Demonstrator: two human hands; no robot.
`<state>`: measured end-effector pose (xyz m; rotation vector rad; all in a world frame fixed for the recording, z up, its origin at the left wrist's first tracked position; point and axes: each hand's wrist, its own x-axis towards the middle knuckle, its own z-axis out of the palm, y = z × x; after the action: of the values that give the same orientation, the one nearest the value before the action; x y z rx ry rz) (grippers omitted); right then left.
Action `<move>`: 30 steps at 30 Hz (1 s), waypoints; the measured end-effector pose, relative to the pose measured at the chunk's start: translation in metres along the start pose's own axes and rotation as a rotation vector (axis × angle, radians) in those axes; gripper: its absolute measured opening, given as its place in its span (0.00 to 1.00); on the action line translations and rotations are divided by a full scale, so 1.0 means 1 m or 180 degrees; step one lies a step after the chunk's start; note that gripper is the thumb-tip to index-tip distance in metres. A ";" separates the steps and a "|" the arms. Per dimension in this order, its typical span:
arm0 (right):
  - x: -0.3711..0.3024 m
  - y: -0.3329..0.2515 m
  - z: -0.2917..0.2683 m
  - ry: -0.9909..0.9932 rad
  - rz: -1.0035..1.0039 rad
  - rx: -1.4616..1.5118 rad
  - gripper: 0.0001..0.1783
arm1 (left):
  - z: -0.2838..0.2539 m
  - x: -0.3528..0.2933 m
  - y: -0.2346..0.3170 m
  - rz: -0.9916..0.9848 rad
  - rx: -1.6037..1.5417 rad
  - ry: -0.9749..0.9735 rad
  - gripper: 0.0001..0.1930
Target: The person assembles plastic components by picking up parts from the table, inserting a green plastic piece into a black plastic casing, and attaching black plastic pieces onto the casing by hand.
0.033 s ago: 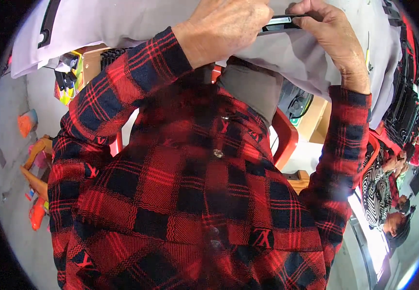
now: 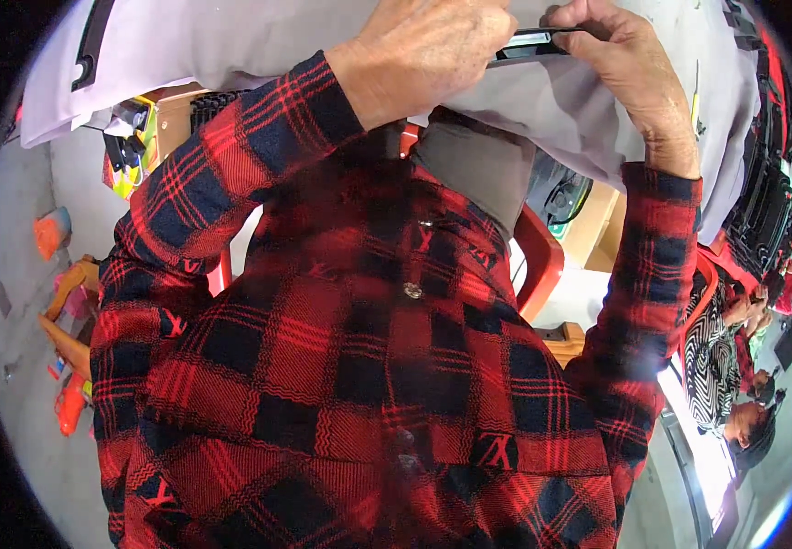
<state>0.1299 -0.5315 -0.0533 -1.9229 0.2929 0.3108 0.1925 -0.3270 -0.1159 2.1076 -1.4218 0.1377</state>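
Observation:
A dark narrow strip with a shiny pale face (image 2: 531,39) spans the gap between my hands, above a light grey cloth (image 2: 259,37). My right hand (image 2: 629,69) pinches its right end between thumb and fingers. My left hand (image 2: 423,59) is closed, knuckles up, right where the strip's left end disappears. Its fingertips are partly hidden, and what they grip I cannot make out. On the cloth at the far left lies a long black part with a notched end (image 2: 92,46).
Many black strips (image 2: 766,183) are heaped at the right. A thin yellow-handled tool (image 2: 695,105) lies right of my right wrist. Below the cloth are a colourful box (image 2: 131,160), a red chair (image 2: 538,261) and a black item (image 2: 561,194). Other people (image 2: 721,366) sit far right.

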 end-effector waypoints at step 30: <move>0.004 0.002 0.007 0.0112 -0.0117 -0.0194 0.04 | -0.029 0.002 0.012 -0.0045 -0.0400 -0.0099 0.06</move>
<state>0.1323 -0.5254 -0.0588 -1.9931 0.2737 0.2644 0.1894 -0.3171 -0.0862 2.0247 -1.3963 0.0097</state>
